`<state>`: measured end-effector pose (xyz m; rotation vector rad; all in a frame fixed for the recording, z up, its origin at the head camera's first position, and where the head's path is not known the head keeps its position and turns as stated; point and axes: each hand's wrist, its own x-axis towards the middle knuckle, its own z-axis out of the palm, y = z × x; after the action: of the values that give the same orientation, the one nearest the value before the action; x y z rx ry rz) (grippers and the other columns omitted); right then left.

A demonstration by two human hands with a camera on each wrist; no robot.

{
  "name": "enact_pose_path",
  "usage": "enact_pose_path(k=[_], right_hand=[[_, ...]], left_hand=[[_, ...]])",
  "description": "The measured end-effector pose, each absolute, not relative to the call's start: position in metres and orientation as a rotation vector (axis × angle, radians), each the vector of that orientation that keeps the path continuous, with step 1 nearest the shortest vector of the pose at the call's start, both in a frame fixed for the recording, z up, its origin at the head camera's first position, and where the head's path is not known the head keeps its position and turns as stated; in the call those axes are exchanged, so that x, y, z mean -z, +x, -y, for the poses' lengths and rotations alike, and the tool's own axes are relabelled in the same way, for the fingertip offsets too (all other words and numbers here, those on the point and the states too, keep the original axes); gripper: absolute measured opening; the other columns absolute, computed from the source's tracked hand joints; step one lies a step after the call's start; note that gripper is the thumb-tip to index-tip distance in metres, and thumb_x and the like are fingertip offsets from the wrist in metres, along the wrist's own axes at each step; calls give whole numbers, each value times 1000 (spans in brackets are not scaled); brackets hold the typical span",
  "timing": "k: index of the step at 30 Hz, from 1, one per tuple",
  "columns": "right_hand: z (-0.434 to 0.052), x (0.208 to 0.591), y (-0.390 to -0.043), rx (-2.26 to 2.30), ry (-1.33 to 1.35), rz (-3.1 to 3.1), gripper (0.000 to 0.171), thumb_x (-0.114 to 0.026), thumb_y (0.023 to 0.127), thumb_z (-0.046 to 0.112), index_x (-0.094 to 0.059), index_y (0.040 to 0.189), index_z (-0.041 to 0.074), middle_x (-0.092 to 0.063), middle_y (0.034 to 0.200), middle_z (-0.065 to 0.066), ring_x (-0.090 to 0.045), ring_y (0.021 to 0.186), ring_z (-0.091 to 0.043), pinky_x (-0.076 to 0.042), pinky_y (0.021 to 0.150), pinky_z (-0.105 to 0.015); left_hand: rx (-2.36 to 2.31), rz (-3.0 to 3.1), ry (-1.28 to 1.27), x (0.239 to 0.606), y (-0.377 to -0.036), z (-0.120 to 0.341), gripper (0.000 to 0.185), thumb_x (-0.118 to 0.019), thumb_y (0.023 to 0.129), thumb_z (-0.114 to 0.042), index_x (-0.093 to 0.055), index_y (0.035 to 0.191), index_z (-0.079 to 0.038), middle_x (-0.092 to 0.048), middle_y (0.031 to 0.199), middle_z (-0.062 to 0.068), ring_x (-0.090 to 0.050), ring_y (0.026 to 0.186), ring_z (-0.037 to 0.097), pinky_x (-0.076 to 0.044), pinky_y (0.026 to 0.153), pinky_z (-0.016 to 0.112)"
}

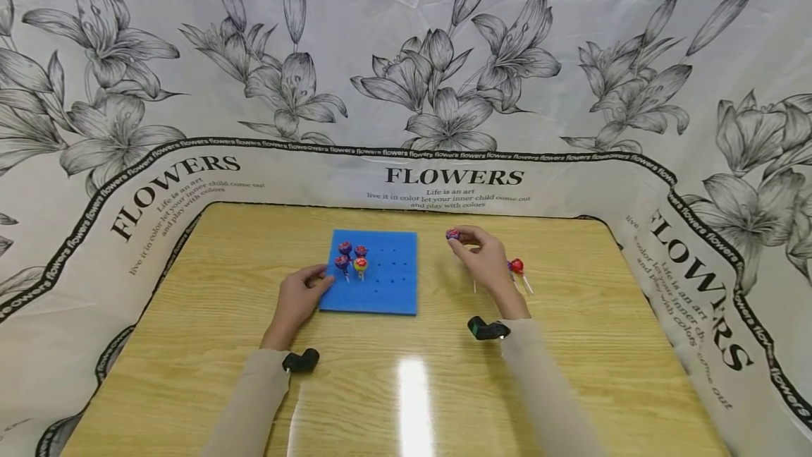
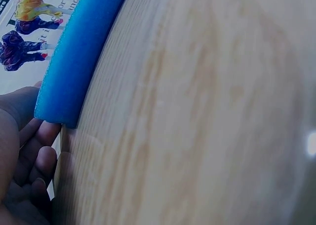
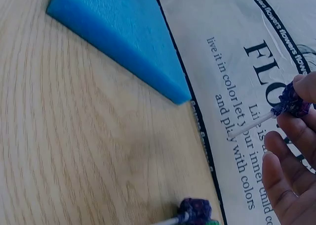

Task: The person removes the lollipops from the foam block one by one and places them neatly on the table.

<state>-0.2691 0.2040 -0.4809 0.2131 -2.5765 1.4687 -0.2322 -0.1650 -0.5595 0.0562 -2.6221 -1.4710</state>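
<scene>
A blue foam board (image 1: 396,300) with several small holes lies on the table. Purple-wrapped lollipops and a yellow one (image 1: 361,264) stand upright by their sticks in its left half. At the board's left edge, my left hand (image 1: 299,298) grips the foam, thumb on top and fingertips at the side. My right hand (image 1: 485,259) is raised to the right of the board. Between thumb and index finger it pinches a purple lollipop (image 3: 292,102) by its wrapped head; the white stick points away from the palm, free of the fingers.
Beside my right hand lies a red lollipop (image 1: 517,266), with other lollipops partly hidden behind the hand. A dark purple one (image 3: 195,211) lies on the wooden table (image 1: 355,386). Flower-printed cloth (image 1: 453,185) borders the table's back and sides.
</scene>
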Motion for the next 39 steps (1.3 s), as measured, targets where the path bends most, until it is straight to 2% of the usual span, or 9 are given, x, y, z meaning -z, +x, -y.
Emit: enact_pose_path(k=[6,13,23,26,30,36,39], right_hand=[[-240,481,-268,-1358,163,2609,42,-68,100,37,-68,130,8,-71,117,-13,-66,111,-27,-50,85,-23],[-278,490,-264,-1296,61,2657,47,-63,102,42,-66,134,8,-68,122,-16,-62,116,-29,-51,95,-43],[-321,495,-250,-1180,-83,2678,50,-61,102,48,-66,134,10,-65,125,-15,-58,110,-27,-45,80,-24],[-333,495,-246,-1142,-84,2680,49,-61,102,46,-67,133,9,-66,123,-15,-57,110,-24,-44,78,-20],[-346,496,-242,-1131,-87,2695,48,-61,102,46,-67,133,9,-66,120,-14,-56,112,-24,-43,79,-18],[-357,504,-241,-1128,-84,2720,50,-61,103,44,-65,134,5,-65,119,-16,-57,116,-29,-43,81,-19],[-359,512,-243,-1157,-104,2745,52,-61,102,47,-64,134,6,-64,120,-15,-57,114,-28,-44,78,-19]], left_hand=[[1481,2614,59,559,-231,166,39,-77,95,-27,-73,126,-4,-75,106,11,-63,86,17,-50,77,28],[1484,2617,57,559,-230,166,38,-76,95,-25,-73,126,-2,-75,105,11,-62,85,16,-49,75,27],[1498,2623,68,559,-231,164,39,-76,95,-26,-73,127,-3,-75,106,10,-61,84,15,-49,75,26],[1499,2621,65,559,-231,164,39,-77,95,-26,-73,127,-4,-75,106,10,-62,85,15,-49,75,26],[1495,2615,62,558,-231,164,39,-77,95,-26,-73,127,-4,-75,106,10,-62,85,16,-49,75,26],[1485,2616,56,559,-233,164,39,-76,95,-26,-72,127,-3,-75,106,11,-61,84,15,-48,73,26],[1478,2623,59,559,-233,164,39,-76,96,-26,-72,128,-3,-75,106,10,-61,83,15,-48,73,25]])
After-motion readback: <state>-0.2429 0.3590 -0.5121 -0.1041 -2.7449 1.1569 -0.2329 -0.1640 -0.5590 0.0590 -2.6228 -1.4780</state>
